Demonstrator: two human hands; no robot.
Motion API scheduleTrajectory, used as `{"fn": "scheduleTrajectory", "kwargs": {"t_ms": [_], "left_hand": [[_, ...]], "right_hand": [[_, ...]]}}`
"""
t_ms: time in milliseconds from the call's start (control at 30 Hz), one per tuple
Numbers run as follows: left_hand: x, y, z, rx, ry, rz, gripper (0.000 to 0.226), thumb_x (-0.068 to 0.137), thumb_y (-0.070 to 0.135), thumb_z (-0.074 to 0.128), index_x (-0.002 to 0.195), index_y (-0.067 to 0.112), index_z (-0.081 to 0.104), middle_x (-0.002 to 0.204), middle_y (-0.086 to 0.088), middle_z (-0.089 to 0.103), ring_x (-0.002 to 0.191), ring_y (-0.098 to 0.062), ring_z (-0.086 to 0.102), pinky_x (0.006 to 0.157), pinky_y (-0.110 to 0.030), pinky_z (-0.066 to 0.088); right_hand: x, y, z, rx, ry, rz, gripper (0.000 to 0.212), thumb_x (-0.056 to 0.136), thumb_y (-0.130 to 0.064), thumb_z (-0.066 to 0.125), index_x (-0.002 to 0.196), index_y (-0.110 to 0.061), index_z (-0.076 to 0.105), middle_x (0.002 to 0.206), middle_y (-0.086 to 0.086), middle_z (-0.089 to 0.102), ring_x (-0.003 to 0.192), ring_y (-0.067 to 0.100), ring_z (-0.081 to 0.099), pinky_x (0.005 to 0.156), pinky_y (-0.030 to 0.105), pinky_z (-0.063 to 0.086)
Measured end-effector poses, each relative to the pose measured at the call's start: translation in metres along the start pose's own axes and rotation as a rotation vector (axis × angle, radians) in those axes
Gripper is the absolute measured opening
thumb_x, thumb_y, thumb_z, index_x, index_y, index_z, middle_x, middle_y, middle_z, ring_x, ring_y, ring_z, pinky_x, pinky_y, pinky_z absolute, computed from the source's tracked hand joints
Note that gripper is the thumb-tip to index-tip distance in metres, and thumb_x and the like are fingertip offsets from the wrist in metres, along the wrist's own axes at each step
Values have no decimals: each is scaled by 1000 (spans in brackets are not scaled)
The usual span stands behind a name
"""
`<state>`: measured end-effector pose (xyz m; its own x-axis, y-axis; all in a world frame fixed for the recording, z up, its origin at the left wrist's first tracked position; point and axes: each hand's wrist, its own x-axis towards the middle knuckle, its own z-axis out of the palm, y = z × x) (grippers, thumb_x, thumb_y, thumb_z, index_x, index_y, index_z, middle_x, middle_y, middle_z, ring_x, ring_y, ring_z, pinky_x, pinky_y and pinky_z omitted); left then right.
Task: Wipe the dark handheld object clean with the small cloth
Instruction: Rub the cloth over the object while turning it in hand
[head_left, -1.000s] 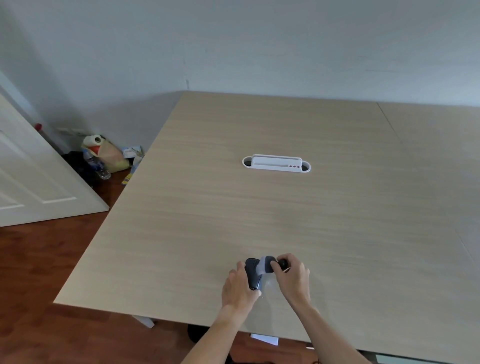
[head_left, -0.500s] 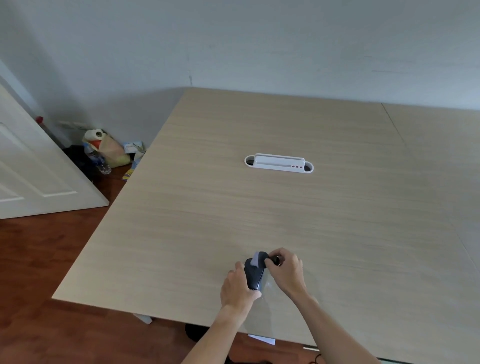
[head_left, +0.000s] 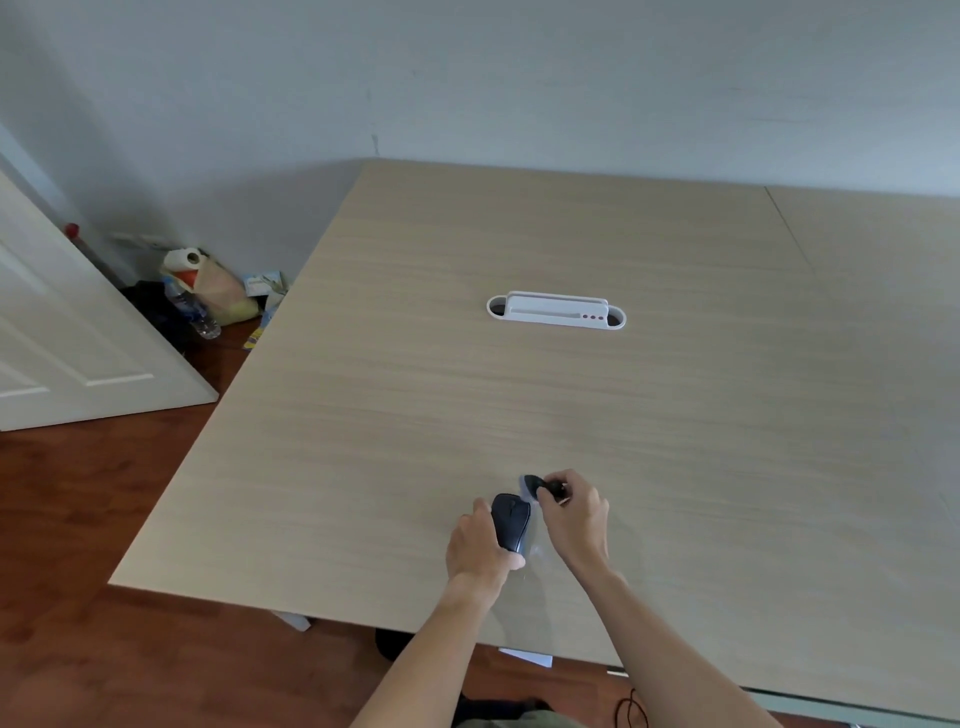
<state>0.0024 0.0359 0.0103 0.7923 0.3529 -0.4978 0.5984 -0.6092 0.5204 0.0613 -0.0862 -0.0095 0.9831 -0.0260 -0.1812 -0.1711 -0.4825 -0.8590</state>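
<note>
A dark computer mouse (head_left: 510, 521) is held over the near part of the wooden table (head_left: 571, 405), gripped along its left side by my left hand (head_left: 480, 545). Just right of it, my right hand (head_left: 574, 514) pinches a small dark object (head_left: 543, 487) with a pale bluish cloth edge (head_left: 522, 483) showing at the mouse's far end. How much of the cloth is folded in the fingers is hidden.
A white cable tray (head_left: 556, 310) is set into the table's middle. Left of the table, on the wood floor, lie a bag with a paper roll (head_left: 208, 283) and a water bottle (head_left: 189, 309), beside a white door (head_left: 62, 353). The table's near edge runs just under my wrists.
The mouse has turned from tilted toward the right hand to lying lengthwise in my left hand. My right hand has drawn the cloth off the mouse's top, up past its far end.
</note>
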Motion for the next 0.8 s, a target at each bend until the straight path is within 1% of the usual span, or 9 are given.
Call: {"fn": "scheduleTrajectory", "kwargs": {"t_ms": [67, 167, 267, 333, 433, 500, 567, 700, 800], "left_hand": [[1, 0, 0, -6, -1, -1, 65, 64, 22, 86, 117, 10, 50, 114, -9, 64, 105, -30, 63, 84, -38, 55], [2, -1, 2, -6, -2, -9, 65, 63, 22, 87, 117, 9, 53, 114, -8, 65, 106, -29, 62, 84, -39, 55], [1, -2, 3, -8, -10, -19, 65, 62, 22, 88, 117, 9, 54, 115, -9, 64, 106, -29, 62, 83, -38, 54], [1, -1, 3, -3, -8, -21, 65, 61, 23, 89, 116, 9, 56, 114, -8, 64, 105, -29, 63, 81, -37, 53], [4, 1, 0, -25, -23, -28, 64, 60, 23, 90, 115, 10, 59, 113, -4, 66, 105, -27, 64, 77, -32, 52], [5, 0, -1, -40, -49, -43, 60, 58, 22, 91, 109, 11, 63, 108, -2, 69, 100, -26, 67, 72, -29, 50], [7, 0, -1, -43, -69, -47, 53, 55, 20, 91, 101, 11, 65, 101, -4, 72, 92, -26, 69, 67, -28, 50], [7, 0, 0, -36, -75, -44, 44, 54, 18, 91, 86, 15, 60, 92, -4, 71, 85, -26, 69, 64, -28, 50], [7, 0, 0, -33, -64, -44, 44, 54, 18, 90, 80, 16, 55, 91, -5, 70, 85, -28, 68, 60, -27, 45]], "right_hand": [[0, -3, 1, 20, -48, -26, 15, 78, -13, 65, 74, -28, 66, 67, -9, 68, 60, 10, 61, 53, 14, 44], [-2, -2, 2, -83, -123, -4, 8, 81, -12, 63, 80, -19, 67, 74, -8, 67, 68, 13, 61, 58, 24, 48], [-3, 1, 0, -166, 20, 82, 6, 84, -15, 58, 82, -19, 62, 71, -9, 63, 68, 15, 59, 56, 32, 47], [-4, 0, 1, -106, 37, 43, 6, 83, -15, 60, 80, -18, 63, 69, -10, 63, 66, 13, 58, 55, 27, 46], [-4, -5, 1, -91, -152, -27, 5, 80, -12, 63, 79, -15, 67, 72, -8, 65, 66, 7, 58, 52, 11, 42], [-2, -5, 2, -166, -164, 13, 5, 80, -15, 61, 80, -16, 66, 75, -5, 66, 69, 14, 60, 53, 20, 43], [-1, -4, 0, -204, -49, 77, 4, 83, -17, 58, 82, -17, 62, 77, -4, 65, 72, 21, 59, 55, 29, 41], [-1, -4, -3, -84, -110, 57, 6, 83, -13, 59, 86, -12, 64, 79, 0, 65, 75, 24, 61, 62, 34, 48], [-2, 1, -5, -178, -67, 91, 8, 84, -13, 55, 89, -15, 61, 82, 0, 65, 76, 26, 60, 60, 34, 45]]}}
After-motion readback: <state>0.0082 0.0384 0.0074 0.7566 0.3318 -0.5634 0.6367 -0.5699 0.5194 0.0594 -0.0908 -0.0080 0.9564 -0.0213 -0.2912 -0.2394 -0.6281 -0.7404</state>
